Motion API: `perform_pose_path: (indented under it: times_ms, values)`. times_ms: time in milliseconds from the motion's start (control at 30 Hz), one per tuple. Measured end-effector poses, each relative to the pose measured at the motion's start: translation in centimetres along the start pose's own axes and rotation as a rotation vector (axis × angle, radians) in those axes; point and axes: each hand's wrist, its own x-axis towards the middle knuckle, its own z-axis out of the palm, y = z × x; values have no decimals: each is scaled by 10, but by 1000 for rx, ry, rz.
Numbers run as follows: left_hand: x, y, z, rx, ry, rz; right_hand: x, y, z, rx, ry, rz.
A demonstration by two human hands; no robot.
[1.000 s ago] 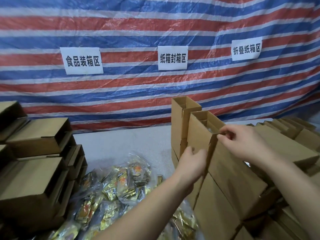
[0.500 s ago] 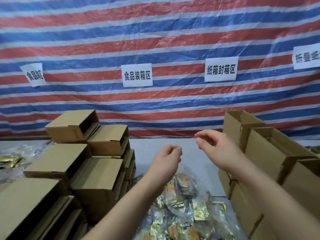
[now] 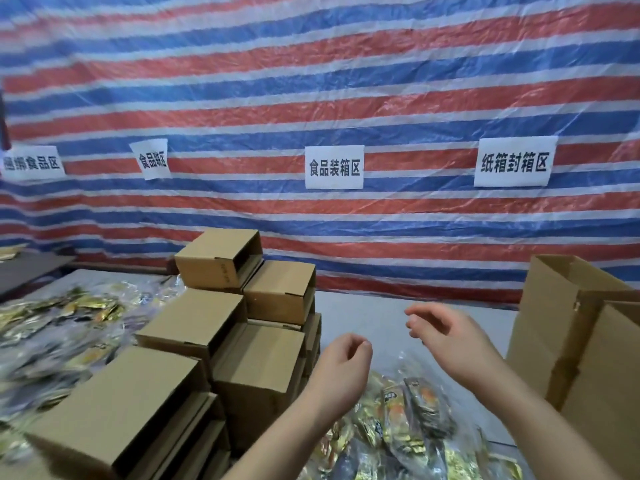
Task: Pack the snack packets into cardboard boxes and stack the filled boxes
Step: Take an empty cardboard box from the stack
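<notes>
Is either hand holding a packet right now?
No: the left hand and right hand hover empty above the packets.

There is only 1 view, from a camera worn on the person's head. It looks forward and a little down, across the bench [image 3: 360, 317] toward the striped tarp [image 3: 311, 81] that hangs behind it and fills the upper half of the picture. The lens is wide, so the stripes bend near the edges. The camera is near: both forearms enter from the bottom edge, with the left hand [image 3: 341, 363] and the right hand [image 3: 446, 336] close below the middle. Stacked boxes [image 3: 194, 327] stand at the left, upright boxes [image 3: 568, 327] at the right edge.
</notes>
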Motion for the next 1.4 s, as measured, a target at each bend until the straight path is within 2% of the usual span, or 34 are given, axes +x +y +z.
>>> perform_pose_path:
  times_ms: [367,800,967,1133,1400]
  values:
    - [19,-38,-22,126,83,18,3,21,48,54,-73,37]
    - [23,-93,-27,206,57,-80,-11,75,63,5,-134,175]
    - [31,-103,-41,242,94,-98,-12,86,72,3,-160,211]
    - [52,-98,-64,343,206,-37,5,76,97,0,-205,182]
    - [125,-83,-136,652,435,122,85,14,167,-24,-282,-2]
